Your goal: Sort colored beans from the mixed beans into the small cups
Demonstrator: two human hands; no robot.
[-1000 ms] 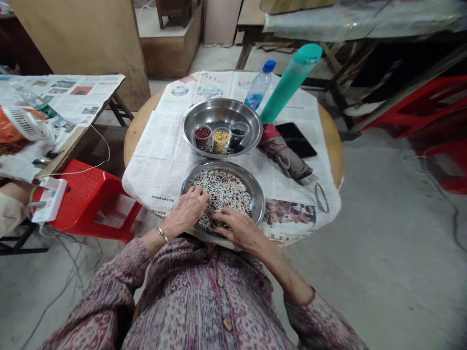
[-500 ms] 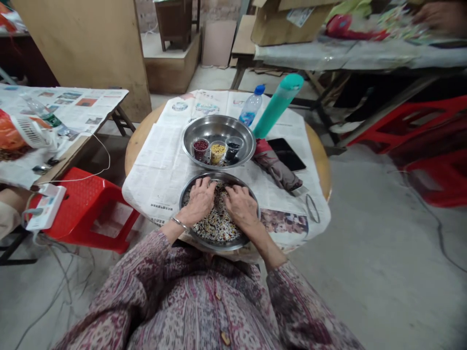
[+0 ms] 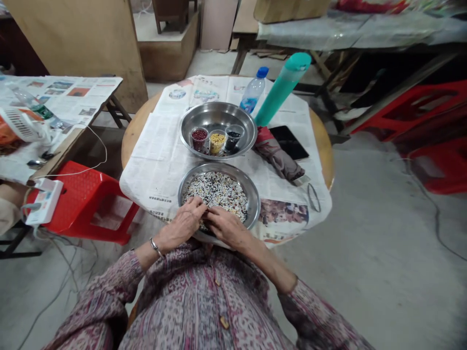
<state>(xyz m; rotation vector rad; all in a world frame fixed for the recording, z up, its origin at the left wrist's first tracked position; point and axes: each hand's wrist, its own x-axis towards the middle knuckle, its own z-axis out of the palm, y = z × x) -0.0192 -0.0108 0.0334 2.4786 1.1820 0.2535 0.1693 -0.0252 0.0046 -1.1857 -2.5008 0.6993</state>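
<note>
A steel bowl (image 3: pixel 255 189) in front of me holds a mix of white grains and dark, yellow and reddish beans (image 3: pixel 219 188). At its near edge, my left hand (image 3: pixel 185 219) and my right hand (image 3: pixel 229 226) meet, fingertips curled together over the mix. Both look closed; whatever lies between the fingers is too small or hidden to name. Just beyond stands a second steel bowl (image 3: pixel 215 110). Inside it are three clear cups: one of dark red beans (image 3: pixel 199 137), one of yellow beans (image 3: pixel 217 140) and one of black beans (image 3: pixel 232 141).
Newspaper (image 3: pixel 146 170) covers the round table. Right of the far bowl are a water bottle (image 3: pixel 251 92), a tall green bottle (image 3: pixel 280 90), a folded umbrella (image 3: pixel 279 158) and a dark tablet or phone (image 3: pixel 289 142). A red stool (image 3: pixel 78 201) with a power strip (image 3: pixel 44 201) stands left.
Both hands have drawn back from the far part of the near bowl to its near edge and come together. More of the bean and grain mix now shows.
</note>
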